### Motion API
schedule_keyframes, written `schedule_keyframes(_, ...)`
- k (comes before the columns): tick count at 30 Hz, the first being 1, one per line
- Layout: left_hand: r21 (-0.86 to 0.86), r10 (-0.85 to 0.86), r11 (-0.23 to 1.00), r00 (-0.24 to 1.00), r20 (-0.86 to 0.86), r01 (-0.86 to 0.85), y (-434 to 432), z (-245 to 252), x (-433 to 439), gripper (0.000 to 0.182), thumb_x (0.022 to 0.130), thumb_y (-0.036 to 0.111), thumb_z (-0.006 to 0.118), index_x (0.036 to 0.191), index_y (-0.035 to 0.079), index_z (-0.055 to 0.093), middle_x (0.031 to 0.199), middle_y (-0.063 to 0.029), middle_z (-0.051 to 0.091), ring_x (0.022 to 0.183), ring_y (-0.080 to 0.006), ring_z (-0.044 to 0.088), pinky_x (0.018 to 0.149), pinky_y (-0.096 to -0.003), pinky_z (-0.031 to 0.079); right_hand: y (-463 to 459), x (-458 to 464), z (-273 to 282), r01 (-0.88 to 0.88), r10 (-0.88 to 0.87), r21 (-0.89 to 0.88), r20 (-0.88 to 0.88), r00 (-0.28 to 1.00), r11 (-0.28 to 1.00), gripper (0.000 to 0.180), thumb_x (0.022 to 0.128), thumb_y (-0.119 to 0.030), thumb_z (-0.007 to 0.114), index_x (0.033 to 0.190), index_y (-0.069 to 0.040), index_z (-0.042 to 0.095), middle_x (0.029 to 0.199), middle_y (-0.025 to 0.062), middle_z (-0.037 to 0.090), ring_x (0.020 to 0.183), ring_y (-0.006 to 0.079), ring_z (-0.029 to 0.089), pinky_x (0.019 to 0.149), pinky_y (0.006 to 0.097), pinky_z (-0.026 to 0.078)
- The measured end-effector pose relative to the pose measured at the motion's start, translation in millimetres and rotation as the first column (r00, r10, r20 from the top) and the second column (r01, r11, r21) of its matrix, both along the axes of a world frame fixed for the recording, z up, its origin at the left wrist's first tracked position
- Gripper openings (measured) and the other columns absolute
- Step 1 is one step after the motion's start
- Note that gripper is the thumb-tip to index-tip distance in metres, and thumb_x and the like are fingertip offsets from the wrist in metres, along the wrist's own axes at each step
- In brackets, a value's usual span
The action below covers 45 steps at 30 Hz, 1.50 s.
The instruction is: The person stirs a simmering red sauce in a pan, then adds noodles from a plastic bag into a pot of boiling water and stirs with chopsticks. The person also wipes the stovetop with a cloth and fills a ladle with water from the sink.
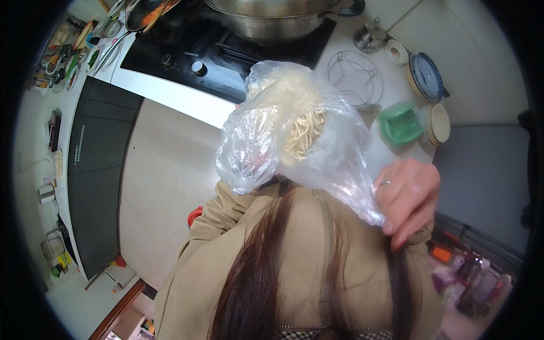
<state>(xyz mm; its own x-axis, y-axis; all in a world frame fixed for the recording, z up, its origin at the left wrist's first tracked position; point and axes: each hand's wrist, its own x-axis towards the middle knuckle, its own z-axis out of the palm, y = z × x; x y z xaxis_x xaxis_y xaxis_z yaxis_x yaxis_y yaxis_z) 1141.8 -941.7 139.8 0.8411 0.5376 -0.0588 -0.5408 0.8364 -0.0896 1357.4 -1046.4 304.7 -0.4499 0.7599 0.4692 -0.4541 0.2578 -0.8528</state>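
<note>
A clear plastic bag (pixel 263 127) is held up in front of my chest, above the counter's edge. Pale noodles (pixel 305 134) show through its opening. At the bag's lower right corner, my right hand (pixel 408 197), with a ring on one finger, pinches the gathered plastic. My left hand (pixel 237 106) is mostly behind the bag and supports its left side; a fingertip shows at the edge and a pinkish blur through the film. How its fingers are bent is hidden.
A large steel pot (pixel 272 25) stands on the black cooktop (pixel 182 63), with a pan of red food (pixel 155 15) to its left. Right of the bag are a wire rack (pixel 355 78), a metal pitcher (pixel 369 36), a green plastic holder (pixel 400 125) and stacked bowls (pixel 426 76).
</note>
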Motion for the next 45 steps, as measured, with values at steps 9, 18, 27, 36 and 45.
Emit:
schedule_keyframes(9, -0.056, 0.049, 0.997, 0.982, -0.184, -0.060, -3.9, -45.0, 11.0, 0.080, 0.092, 0.069, 0.029, 0.149, 0.012, 0.030, 0.148, -0.0161, 0.037, 0.134, -0.0351, 0.039, 0.111, -0.0503, 0.033, 2.1, -18.2, 22.9, 0.018, -0.037, 0.251, 0.071, 0.997, 0.968, 0.008, 0.080, 0.000, 0.071, 0.079, 0.007, 0.069, 0.064, 0.0116, 0.060, 0.056, 0.0195, 0.050, 0.058, 0.0291, 0.038)
schedule_keyframes(18, -0.043, 0.095, 0.992, 0.926, -0.365, -0.118, 0.0, -66.5, 3.3, 0.076, 0.094, 0.065, 0.027, 0.149, 0.012, 0.030, 0.148, -0.0161, 0.038, 0.134, -0.0358, 0.039, 0.111, -0.0506, 0.033, 1.9, -18.1, 7.3, 0.307, -0.313, 0.074, 0.094, 0.945, 0.949, 0.009, 0.083, 0.001, 0.065, 0.091, 0.005, 0.068, 0.084, 0.0118, 0.066, 0.075, 0.0232, 0.060, 0.070, 0.0324, 0.047)
schedule_keyframes(27, 0.263, 0.318, 0.943, 0.788, -0.527, -0.204, 40.5, -102.0, -14.5, 0.073, 0.096, 0.061, 0.030, 0.149, 0.013, 0.027, 0.149, -0.0131, 0.037, 0.133, -0.0341, 0.040, 0.112, -0.0489, 0.032, 16.3, -34.2, -55.1, 0.587, -0.460, -0.151, 0.481, 0.747, 0.795, 0.016, 0.084, 0.002, 0.056, 0.098, 0.001, 0.065, 0.090, 0.0072, 0.064, 0.081, 0.0140, 0.060, 0.074, 0.0279, 0.048)
schedule_keyframes(36, 0.131, 0.346, 0.935, 0.770, -0.536, -0.329, 88.7, -87.6, -0.8, 0.073, 0.094, 0.064, 0.037, 0.146, 0.013, 0.035, 0.147, -0.0118, 0.040, 0.132, -0.0328, 0.041, 0.111, -0.0520, 0.033, 58.8, -39.5, -104.1, 0.767, -0.635, -0.030, 0.541, 0.551, 0.640, 0.016, 0.084, -0.001, 0.058, 0.099, -0.002, 0.066, 0.093, 0.0089, 0.068, 0.086, 0.0160, 0.065, 0.075, 0.0300, 0.051)
schedule_keyframes(45, -0.096, 0.062, 0.975, 0.657, -0.751, -0.201, 72.6, -87.7, -33.1, 0.058, 0.096, 0.050, 0.050, 0.142, 0.019, 0.035, 0.141, -0.0104, 0.033, 0.134, -0.0293, 0.031, 0.109, -0.0598, 0.026, 42.6, 45.4, -187.5, 0.852, -0.658, 0.389, 0.750, -0.072, 0.350, 0.027, 0.085, -0.012, 0.062, 0.111, -0.005, 0.062, 0.114, 0.0127, 0.062, 0.106, 0.0307, 0.058, 0.086, 0.0381, 0.046)
